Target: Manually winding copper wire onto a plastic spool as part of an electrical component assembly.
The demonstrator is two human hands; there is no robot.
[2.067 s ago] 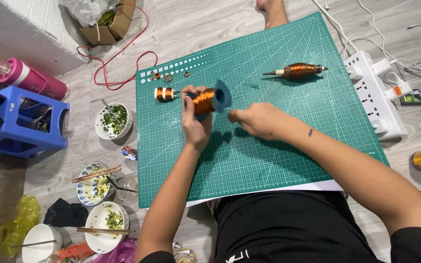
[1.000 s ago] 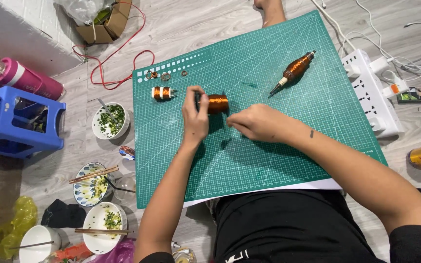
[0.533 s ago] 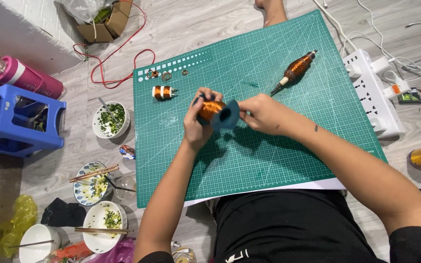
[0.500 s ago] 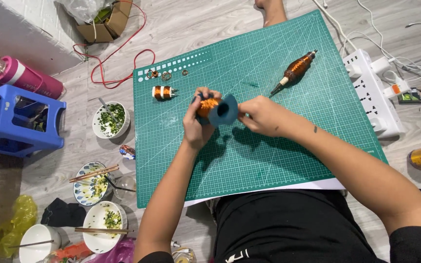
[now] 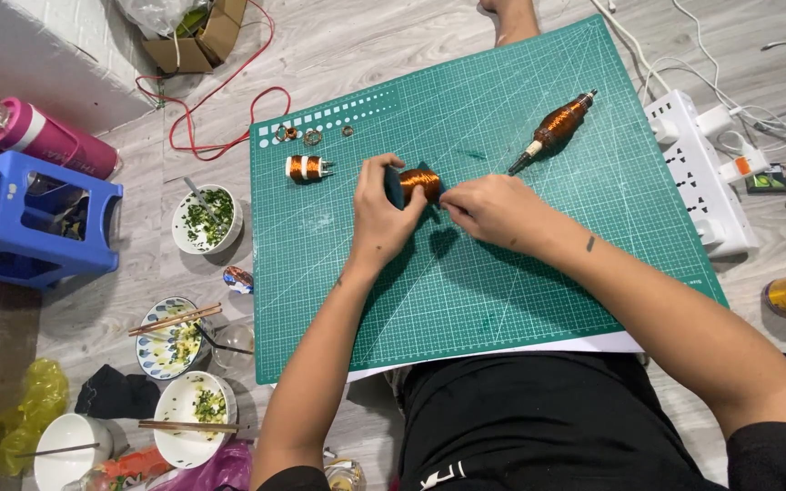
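You are gripping a copper-wire coil wound on a dark bobbin (image 5: 418, 185) in your left hand (image 5: 382, 218), fingers curled shut around its left end, holding it just above the middle of the green gridded cutting mat (image 5: 502, 300). Your right hand (image 5: 493, 211) is pinching at the coil's right end from 3 o'clock, fingertips closed together; what they are gripping is too small to tell, though it is likely a fine wire or tape.

If you are pulling on thin wire, it is risking a snap or a kink, and a loosening grip could be letting the windings spring off the bobbin. The coil could also be slipping and rolling across the mat toward the small copper coil with white ends (image 5: 307, 167) at 9 o'clock. The long copper-wound spindle (image 5: 557, 127) is lying at 2 o'clock, well apart. The bowl of chopped greens (image 5: 206, 218) is sitting just beside the mat's left edge, where a swinging elbow could be tipping it.
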